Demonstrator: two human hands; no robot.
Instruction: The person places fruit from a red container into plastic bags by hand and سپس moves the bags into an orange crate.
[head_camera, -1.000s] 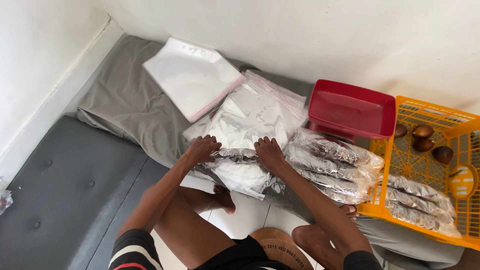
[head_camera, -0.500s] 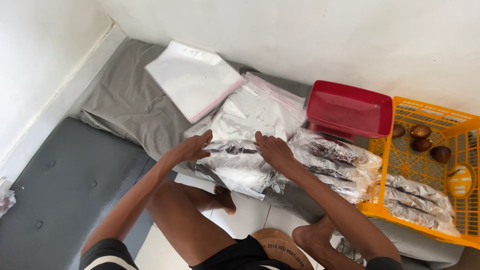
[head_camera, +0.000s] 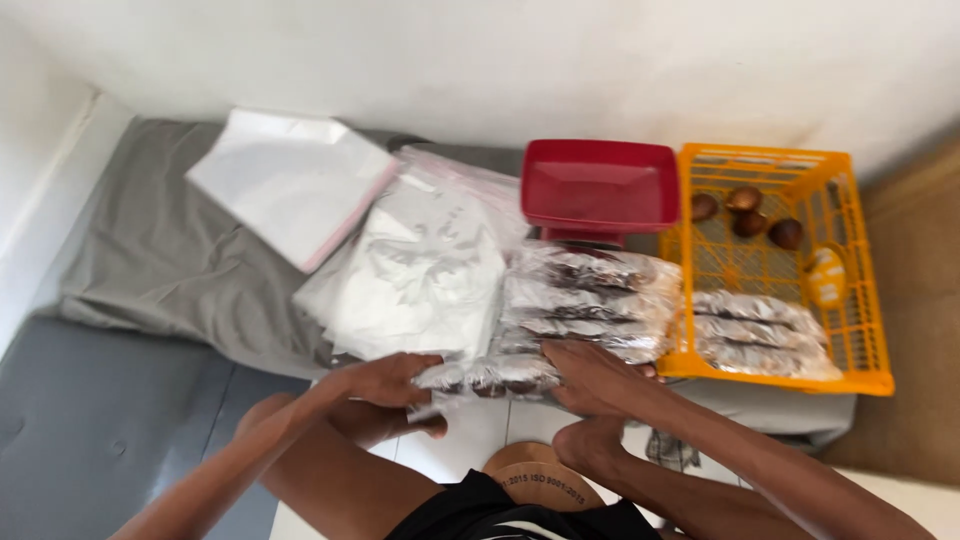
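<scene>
Head camera, looking down: a person sits on a white tiled floor (head_camera: 470, 440) before a grey cloth-covered cushion (head_camera: 170, 260). The left hand (head_camera: 385, 378) and right hand (head_camera: 590, 375) each grasp one end of a long clear plastic packet of dark brown fruit (head_camera: 490, 375). The packet lies level, its long axis running left to right, at the cushion's near edge. Just behind it sits a stack of similar filled packets (head_camera: 590, 300). Beside those lies a pile of empty clear plastic bags (head_camera: 420, 270), and further left a flat white bag sheaf (head_camera: 285, 180). A red plastic tray (head_camera: 598, 185) stands by the white wall (head_camera: 500, 60). An orange plastic crate (head_camera: 860, 300) holds loose brown fruit (head_camera: 745, 210).
</scene>
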